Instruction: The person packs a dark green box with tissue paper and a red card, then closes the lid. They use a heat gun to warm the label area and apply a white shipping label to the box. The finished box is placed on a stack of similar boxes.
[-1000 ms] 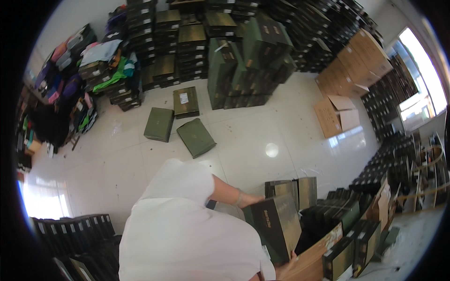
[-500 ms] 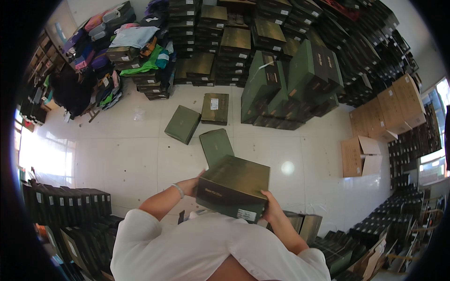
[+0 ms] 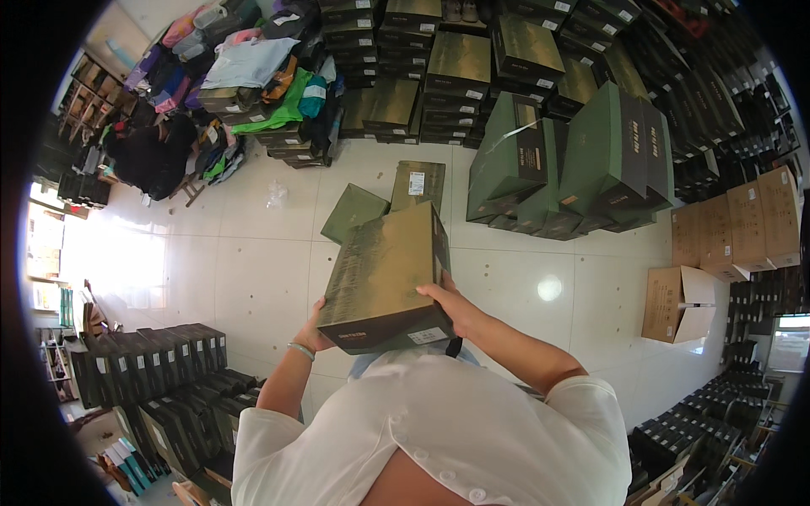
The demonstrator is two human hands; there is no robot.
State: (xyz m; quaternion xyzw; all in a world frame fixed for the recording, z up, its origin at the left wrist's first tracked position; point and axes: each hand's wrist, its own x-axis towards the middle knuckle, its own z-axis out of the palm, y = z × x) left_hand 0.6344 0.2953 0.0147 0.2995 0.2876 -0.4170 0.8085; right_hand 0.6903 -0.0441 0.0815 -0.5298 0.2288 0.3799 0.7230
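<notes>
Both of my hands hold a dark green shoebox (image 3: 380,261) with a mottled gold-brown lid and a white label on its near side. My left hand (image 3: 312,327), with a bracelet at the wrist, grips the box's near left corner. On the right side, my right hand (image 3: 450,302) presses its thumb over the lid edge, its other fingers partly hidden. Beyond the held box, a plain green box (image 3: 354,209) lies on the floor. Next to that is a brown-green box (image 3: 420,182) with a white label on top, partly covered by the held box.
Large green boxes (image 3: 515,160) stand ahead on the right, before tall stacks of shoeboxes (image 3: 458,63). Cartons (image 3: 675,304) sit far right. Bagged clothes (image 3: 253,63) pile up at the far left, beside a person in black (image 3: 152,156). Rows of boxes (image 3: 160,358) line the near left.
The held shoebox has moved forward and turned, its lid now facing up toward me. It hides the place where a third green box showed on the floor. My view has shifted left.
</notes>
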